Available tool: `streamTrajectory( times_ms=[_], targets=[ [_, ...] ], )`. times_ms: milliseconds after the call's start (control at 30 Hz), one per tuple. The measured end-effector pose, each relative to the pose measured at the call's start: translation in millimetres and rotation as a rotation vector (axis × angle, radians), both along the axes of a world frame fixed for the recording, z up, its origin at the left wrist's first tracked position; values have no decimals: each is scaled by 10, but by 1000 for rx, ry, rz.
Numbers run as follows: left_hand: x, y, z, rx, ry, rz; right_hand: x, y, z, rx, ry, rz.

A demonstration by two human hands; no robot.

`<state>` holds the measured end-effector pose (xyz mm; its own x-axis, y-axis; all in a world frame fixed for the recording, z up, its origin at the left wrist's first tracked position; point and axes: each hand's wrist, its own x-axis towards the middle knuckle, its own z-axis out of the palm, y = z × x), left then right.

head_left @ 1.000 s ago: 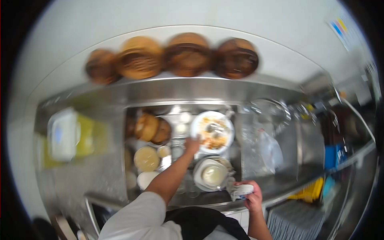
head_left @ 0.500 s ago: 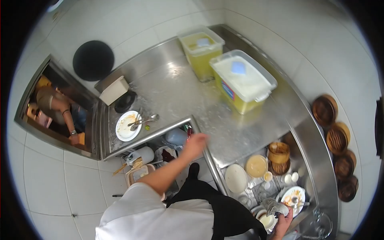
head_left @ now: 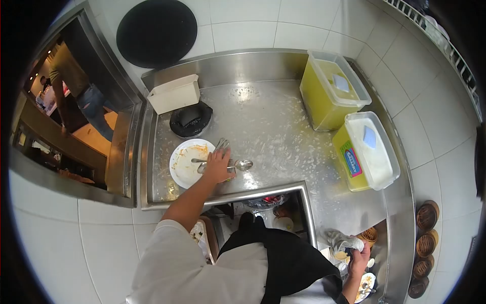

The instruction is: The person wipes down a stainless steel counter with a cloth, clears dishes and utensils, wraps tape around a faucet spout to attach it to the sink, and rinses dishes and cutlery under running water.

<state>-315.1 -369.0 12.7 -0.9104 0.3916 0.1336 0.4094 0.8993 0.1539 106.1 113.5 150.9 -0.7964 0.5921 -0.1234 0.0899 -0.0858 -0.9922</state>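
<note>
My left hand [head_left: 218, 167] reaches over the right rim of a food-smeared white plate [head_left: 182, 175], its fingers spread across the cutlery there. A metal spoon [head_left: 244, 165] shows to the right of the hand, and another shiny utensil [head_left: 223, 144] shows just beyond the fingertips. Whether the fingers touch the cutlery is unclear. At lower right my right hand [head_left: 358, 259] is closed around a crumpled grey cloth [head_left: 338, 240], above the sink full of dishes. A second soiled plate [head_left: 365, 287] with cutlery lies below that hand, partly hidden by the forearm.
Two clear tubs of yellow-green liquid, a rear tub [head_left: 324, 101] and a nearer tub [head_left: 347, 152], stand on the steel counter [head_left: 263, 121]. A cream box [head_left: 174, 95] and black round item [head_left: 191, 120] sit behind the plate. Bamboo steamers [head_left: 427, 243] line the right. A person [head_left: 81, 86] shows through the hatch.
My left hand has moved left and forward from the counter's inner corner to the plate's cutlery. My right hand still holds the cloth, now raised from the dishes. The view has turned.
</note>
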Motion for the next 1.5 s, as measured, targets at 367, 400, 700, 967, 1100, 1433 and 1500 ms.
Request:
streamTrajectory(
  times_ms=[367,400,700,967,1100,1433,1500],
  targets=[
    [-207,-557,-109,315,-46,-108,-440,-354,20,29,-72,-45],
    [-194,-668,-73,339,-12,-65,-426,-363,12,8,-50,-53],
    [-226,-1111,78,315,-242,73,-482,-501,97,-18,-41,-100],
    [-431,-1892,-301,260,-26,705,-424,-600,209,13,-10,-134],
    [-486,-2050,-375,417,-279,703,-264,-541,166,31,-65,-155],
    [-693,-2054,-866,971,-509,588,228,-420,268,234,-276,-314],
    [-762,-1856,-675,822,-554,607,346,-409,383,242,-281,-350]
  ],
)
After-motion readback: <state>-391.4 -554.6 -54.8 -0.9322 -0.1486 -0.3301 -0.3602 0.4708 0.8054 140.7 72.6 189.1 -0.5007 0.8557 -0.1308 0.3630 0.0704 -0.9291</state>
